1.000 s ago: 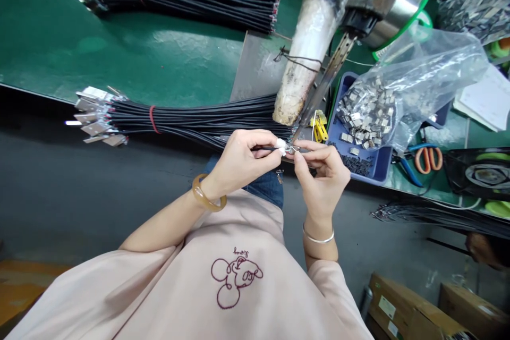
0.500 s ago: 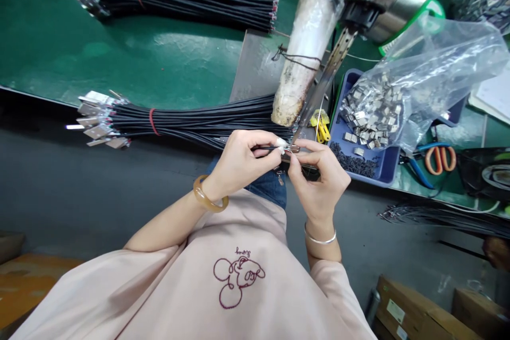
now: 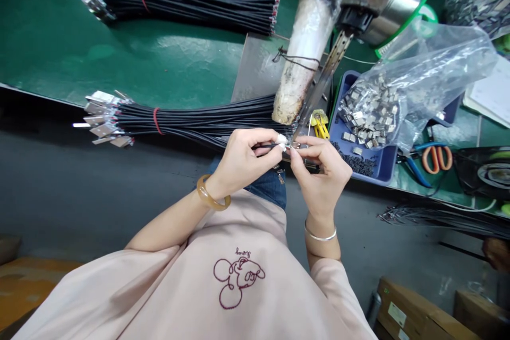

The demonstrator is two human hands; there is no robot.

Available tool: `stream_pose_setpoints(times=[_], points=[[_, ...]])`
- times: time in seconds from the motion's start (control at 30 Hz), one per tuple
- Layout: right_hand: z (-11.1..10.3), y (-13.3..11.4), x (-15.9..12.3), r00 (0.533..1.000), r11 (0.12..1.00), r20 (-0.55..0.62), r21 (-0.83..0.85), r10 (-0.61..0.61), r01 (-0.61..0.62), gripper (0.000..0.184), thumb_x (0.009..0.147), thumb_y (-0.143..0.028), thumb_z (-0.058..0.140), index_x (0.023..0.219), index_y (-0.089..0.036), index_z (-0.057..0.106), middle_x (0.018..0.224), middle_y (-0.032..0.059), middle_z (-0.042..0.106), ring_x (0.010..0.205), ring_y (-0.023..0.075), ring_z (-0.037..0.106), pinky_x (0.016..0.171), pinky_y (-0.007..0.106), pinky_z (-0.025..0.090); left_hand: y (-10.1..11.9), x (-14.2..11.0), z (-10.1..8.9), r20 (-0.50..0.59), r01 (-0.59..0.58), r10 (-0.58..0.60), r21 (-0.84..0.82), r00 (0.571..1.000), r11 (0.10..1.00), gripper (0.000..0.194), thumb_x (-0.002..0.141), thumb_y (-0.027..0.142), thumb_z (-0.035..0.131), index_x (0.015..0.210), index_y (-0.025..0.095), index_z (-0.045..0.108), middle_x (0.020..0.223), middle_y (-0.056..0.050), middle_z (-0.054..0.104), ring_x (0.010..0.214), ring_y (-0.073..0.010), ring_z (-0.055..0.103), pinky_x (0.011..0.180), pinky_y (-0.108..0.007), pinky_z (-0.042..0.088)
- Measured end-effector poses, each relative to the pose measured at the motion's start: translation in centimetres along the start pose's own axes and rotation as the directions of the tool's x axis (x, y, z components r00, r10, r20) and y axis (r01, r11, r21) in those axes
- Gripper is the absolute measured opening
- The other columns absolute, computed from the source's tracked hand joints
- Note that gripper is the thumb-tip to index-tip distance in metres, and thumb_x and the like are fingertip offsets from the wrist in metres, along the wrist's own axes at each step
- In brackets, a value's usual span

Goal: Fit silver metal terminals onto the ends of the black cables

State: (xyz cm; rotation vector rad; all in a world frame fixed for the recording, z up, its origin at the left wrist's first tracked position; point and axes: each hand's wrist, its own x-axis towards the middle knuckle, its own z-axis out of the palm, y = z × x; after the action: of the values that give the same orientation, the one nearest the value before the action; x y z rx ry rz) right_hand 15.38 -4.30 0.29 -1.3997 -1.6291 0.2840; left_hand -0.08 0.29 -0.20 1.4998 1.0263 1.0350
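Note:
My left hand (image 3: pixel 245 162) pinches a thin black cable (image 3: pixel 263 145) between thumb and fingers, with white covers on the tips. Close against it, my right hand (image 3: pixel 324 170) is closed in a pinch on a small metal connector (image 3: pixel 295 145) at the cable's end, mostly hidden by the fingertips. Just above both hands the tip of a soldering iron (image 3: pixel 314 98) points down, beside a wrapped, scorched tube (image 3: pixel 290 87). Behind my left hand lies a bundle of black cables (image 3: pixel 199 119) held by a red band, with flat metal plugs at its left end.
A second cable bundle (image 3: pixel 199 2) lies at the back left of the green table (image 3: pixel 119 58). To the right are a blue tray (image 3: pixel 384 172) with a plastic bag of metal shells (image 3: pixel 368 117), pliers (image 3: pixel 436 159), a yellow clip-like piece (image 3: pixel 320 125) and a solder spool (image 3: pixel 402 8).
The view has shifted slightly. My right fingertips have moved a little at the connector; both hands stay together under the iron tip, and the left keeps its pinch on the cable.

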Motion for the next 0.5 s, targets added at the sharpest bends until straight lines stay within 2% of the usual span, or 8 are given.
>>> stream_pose_setpoints(times=[0.13,0.23,0.3,0.4,0.5], points=[[-0.13,-0.04,-0.44,1.000,1.000,0.020,0.006,0.013,-0.013,0.011,0.087,-0.012,0.069,0.082,-0.022,0.065,0.096,0.0002,0.076,0.087,0.0137,0.074,0.074,0.026,0.062,-0.07,-0.28,-0.08,0.057,0.067,-0.067,0.003,0.996,0.998,0.017,0.083,0.021,0.062,0.078,0.010,0.074,0.062,0.000,0.059,0.054,-0.0053,0.041,0.048,-0.016,0.033],[-0.20,-0.10,-0.62,1.000,1.000,0.009,-0.019,-0.006,0.007,0.012,0.087,-0.012,0.068,0.082,-0.022,0.065,0.097,0.0006,0.077,0.090,0.0146,0.074,0.079,0.028,0.062,0.00,-0.34,-0.14,0.071,0.070,-0.072,0.026,0.995,0.997,0.018,0.083,0.021,0.062,0.075,0.010,0.074,0.062,0.000,0.060,0.055,-0.0058,0.042,0.049,-0.016,0.033],[-0.20,-0.13,-0.61,1.000,1.000,0.010,-0.028,-0.005,0.005,0.011,0.087,-0.013,0.068,0.083,-0.022,0.065,0.097,0.0009,0.077,0.089,0.0147,0.074,0.076,0.028,0.062,-0.02,-0.31,-0.12,0.073,0.064,-0.066,0.032,0.995,0.997,0.018,0.083,0.021,0.062,0.075,0.011,0.074,0.063,0.000,0.061,0.055,-0.0063,0.043,0.049,-0.017,0.034],[-0.16,-0.21,-0.47,1.000,0.999,0.013,-0.034,0.017,-0.017,0.008,0.089,-0.016,0.067,0.084,-0.023,0.066,0.099,0.0016,0.077,0.087,0.0149,0.075,0.070,0.027,0.061,-0.16,-0.23,0.01,0.038,0.017,-0.019,0.055,0.999,0.998,0.017,0.083,0.021,0.062,0.075,0.011,0.074,0.060,0.001,0.060,0.051,-0.0053,0.039,0.048,-0.018,0.031],[-0.19,-0.38,-0.31,1.000,0.999,-0.001,-0.036,0.029,-0.029,0.007,0.089,-0.017,0.067,0.085,-0.023,0.066,0.101,0.0021,0.078,0.089,0.0156,0.075,0.070,0.028,0.062,-0.19,-0.14,0.11,-0.015,-0.070,0.071,0.091,0.997,0.993,0.015,0.082,0.019,0.063,0.078,0.012,0.076,0.060,0.002,0.061,0.049,-0.0040,0.035,0.047,-0.018,0.029]])
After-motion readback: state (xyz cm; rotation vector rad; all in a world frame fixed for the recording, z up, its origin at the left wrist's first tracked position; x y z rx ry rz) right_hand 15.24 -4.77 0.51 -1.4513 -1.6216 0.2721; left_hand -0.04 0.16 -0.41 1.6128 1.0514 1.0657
